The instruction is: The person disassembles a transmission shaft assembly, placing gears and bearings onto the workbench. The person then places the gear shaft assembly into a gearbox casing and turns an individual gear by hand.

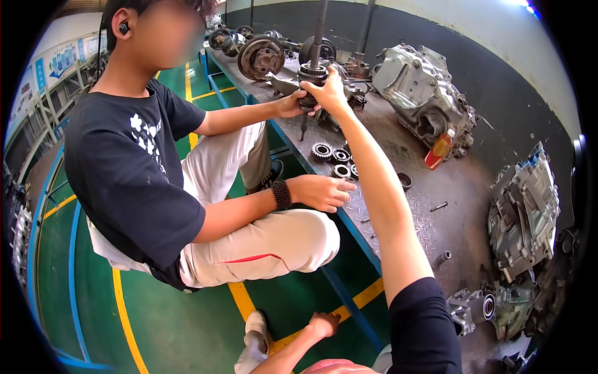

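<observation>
My right hand point(329, 93) reaches up over the bench with its fingers wrapped round the gears of a long dark gear shaft point(318, 43), which stands upright. A co-worker sits on the left, and one of their hands point(291, 105) grips the same shaft from the other side, just lower. Below its tip, several loose gears point(322, 151) lie on the metal bench top point(405, 206). The co-worker's other hand point(321, 192), with a dark bead bracelet, is near these gears at the bench edge. Low in the view, my left hand point(324, 325) is loosely curled, nothing visible in it.
Large gearbox housings point(417, 93) and another casing point(524, 212) stand along the wall. A bottle with red liquid point(440, 149) leans by one. Brake drums point(261, 57) sit at the far end. Small pins and a bearing housing point(473, 308) lie nearer.
</observation>
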Demonstrator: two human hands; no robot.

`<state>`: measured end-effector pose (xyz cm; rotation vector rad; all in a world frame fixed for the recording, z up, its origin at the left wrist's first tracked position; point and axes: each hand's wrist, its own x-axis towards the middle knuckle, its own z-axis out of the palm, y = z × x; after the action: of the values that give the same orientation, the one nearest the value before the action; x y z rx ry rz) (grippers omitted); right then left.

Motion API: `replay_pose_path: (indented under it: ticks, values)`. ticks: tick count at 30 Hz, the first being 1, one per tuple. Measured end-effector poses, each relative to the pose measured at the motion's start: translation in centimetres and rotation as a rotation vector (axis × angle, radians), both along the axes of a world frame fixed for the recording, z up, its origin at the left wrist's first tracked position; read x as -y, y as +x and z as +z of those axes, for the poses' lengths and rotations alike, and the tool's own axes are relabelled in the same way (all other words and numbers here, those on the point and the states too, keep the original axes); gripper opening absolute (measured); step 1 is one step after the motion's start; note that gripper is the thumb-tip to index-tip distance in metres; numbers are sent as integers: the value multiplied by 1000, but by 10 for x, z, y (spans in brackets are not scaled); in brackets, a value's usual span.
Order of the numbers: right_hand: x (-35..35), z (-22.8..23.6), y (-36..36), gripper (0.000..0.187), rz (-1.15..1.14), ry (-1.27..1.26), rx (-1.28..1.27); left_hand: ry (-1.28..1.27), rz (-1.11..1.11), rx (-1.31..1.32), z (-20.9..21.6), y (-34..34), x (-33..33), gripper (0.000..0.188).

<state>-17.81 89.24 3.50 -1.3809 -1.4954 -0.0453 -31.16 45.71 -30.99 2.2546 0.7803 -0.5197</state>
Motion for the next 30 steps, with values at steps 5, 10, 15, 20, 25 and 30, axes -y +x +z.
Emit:
replay_pose_path:
  ticks: [5,10,15,20,25,30]
  values:
    - [-13,4,-12,105,-3,30,-66,1,-11,43,-2,4,-3,44]
    - [2,7,-28,94,-41,-20,-150,-39,3,21,8,0,-11,45]
    - [-3,9,-13,90,-104,21,-126,-46,-45,30,-3,10,-14,45]
    - [-4,14,-19,88,-75,33,-97,-44,28,70,-5,8,-9,44]
    - [-14,42,-1,89,-60,-33,-102,-54,-6,48,2,7,-17,42]
    - [-15,59,8,82,169,-197,-280,-23,-19,55,1,9,-20,40]
